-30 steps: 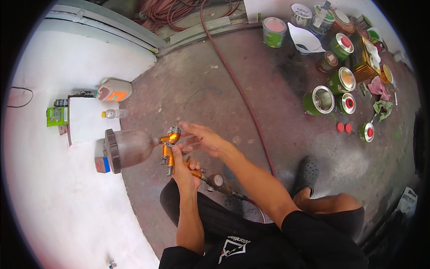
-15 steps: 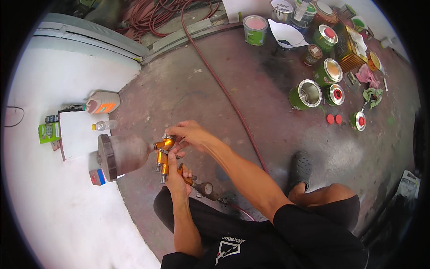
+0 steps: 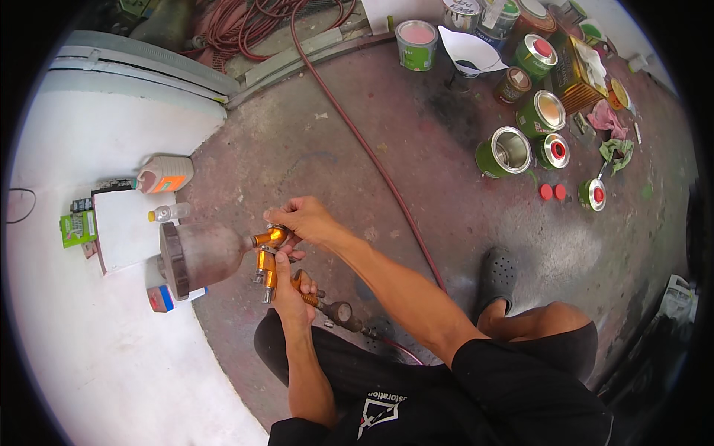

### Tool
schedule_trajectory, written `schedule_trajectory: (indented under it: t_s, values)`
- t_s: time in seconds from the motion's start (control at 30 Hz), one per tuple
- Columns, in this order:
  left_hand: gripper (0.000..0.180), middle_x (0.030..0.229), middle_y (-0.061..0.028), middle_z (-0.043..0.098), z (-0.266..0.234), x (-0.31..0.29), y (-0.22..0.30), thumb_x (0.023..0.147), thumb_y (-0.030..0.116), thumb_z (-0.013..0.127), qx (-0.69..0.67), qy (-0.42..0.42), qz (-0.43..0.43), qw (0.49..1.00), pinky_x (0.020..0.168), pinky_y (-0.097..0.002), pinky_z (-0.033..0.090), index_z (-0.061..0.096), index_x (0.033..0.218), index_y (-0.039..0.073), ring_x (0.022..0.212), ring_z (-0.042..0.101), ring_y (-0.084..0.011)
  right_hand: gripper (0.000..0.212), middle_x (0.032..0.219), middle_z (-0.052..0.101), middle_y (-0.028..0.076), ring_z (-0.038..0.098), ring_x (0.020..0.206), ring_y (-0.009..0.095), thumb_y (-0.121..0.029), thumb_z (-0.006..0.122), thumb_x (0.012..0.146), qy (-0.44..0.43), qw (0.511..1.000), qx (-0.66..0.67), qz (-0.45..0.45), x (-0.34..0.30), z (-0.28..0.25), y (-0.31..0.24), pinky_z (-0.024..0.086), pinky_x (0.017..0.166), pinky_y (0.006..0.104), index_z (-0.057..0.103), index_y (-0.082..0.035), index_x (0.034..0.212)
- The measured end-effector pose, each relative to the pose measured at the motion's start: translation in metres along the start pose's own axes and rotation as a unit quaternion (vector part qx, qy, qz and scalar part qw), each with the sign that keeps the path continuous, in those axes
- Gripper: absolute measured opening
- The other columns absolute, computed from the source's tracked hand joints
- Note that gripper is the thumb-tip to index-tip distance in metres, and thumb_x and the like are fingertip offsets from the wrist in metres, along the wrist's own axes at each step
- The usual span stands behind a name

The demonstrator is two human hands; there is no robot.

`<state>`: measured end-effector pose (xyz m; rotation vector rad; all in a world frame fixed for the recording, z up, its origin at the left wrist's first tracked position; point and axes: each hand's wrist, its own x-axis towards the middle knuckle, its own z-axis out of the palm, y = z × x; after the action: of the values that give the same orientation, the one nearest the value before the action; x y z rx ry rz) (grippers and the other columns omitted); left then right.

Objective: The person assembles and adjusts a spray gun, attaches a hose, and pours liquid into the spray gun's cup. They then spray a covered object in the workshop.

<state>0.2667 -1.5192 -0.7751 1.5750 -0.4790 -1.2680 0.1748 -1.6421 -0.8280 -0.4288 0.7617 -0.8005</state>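
Note:
A gold spray gun (image 3: 267, 262) lies tilted on its side between my hands. My left hand (image 3: 294, 296) wraps round its handle, the thumb lying along the body. With bent fingers my right hand (image 3: 306, 221) pinches the ring at the gun's front end, the air cap; the fingertips partly cover it. A cloudy paint cup (image 3: 208, 253) with a dark lid joins the gold body and points left. Below the handle a round gauge (image 3: 341, 313) is fitted, and a thin red air hose (image 3: 398, 348) runs on from it.
Open green paint cans (image 3: 489, 157) and several other tins stand on the floor at right, with red caps (image 3: 546, 192) and rags (image 3: 616, 154). A long red hose (image 3: 372, 145) crosses the floor. By the left wall are a jug (image 3: 165, 174) and a clear bottle (image 3: 172, 212).
The whole view has shifted a little, so the floor items sit slightly further left. Both hands keep their hold on the spray gun; the right fingers have moved only slightly at the front ring.

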Motion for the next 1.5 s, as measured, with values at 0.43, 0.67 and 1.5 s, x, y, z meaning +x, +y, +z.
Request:
schedule_trajectory:
  t_s: [0.43,0.67,1.5]
  values:
    - [0.043,0.112,-0.0042,0.062,-0.003,-0.006,0.001,0.112,0.045,0.058,-0.003,0.003,0.004,1.000,0.053,-0.0250,0.040,0.060,0.133,0.008,0.056,0.042,-0.0056,0.044,0.075,0.067,0.011,0.068,0.055,0.016,-0.035,0.088,0.091,0.025,0.998,-0.040,-0.030,0.003,0.008,0.006,0.058,0.047,0.0296,0.064,0.002,0.087]
    - [0.034,0.102,-0.0030,0.061,0.002,-0.001,0.003,0.112,0.042,0.061,-0.024,0.098,0.088,0.991,0.051,-0.0251,0.040,0.060,0.122,0.010,0.055,0.041,-0.0057,0.042,0.082,0.062,0.007,0.063,0.059,0.013,-0.031,0.082,0.097,0.210,0.973,0.090,-0.020,0.014,-0.013,0.026,0.058,0.048,0.0299,0.054,0.001,0.105]
    - [0.037,0.084,0.0019,0.051,-0.011,0.013,0.000,0.107,0.044,0.068,-0.002,0.185,0.028,0.982,0.046,-0.0244,0.041,0.061,0.122,0.011,0.052,0.044,-0.0049,0.013,0.100,0.077,0.010,0.055,0.056,0.009,-0.018,0.058,0.111,0.338,0.924,0.160,-0.083,0.016,-0.070,0.025,0.052,0.052,0.0291,0.063,-0.006,0.111]
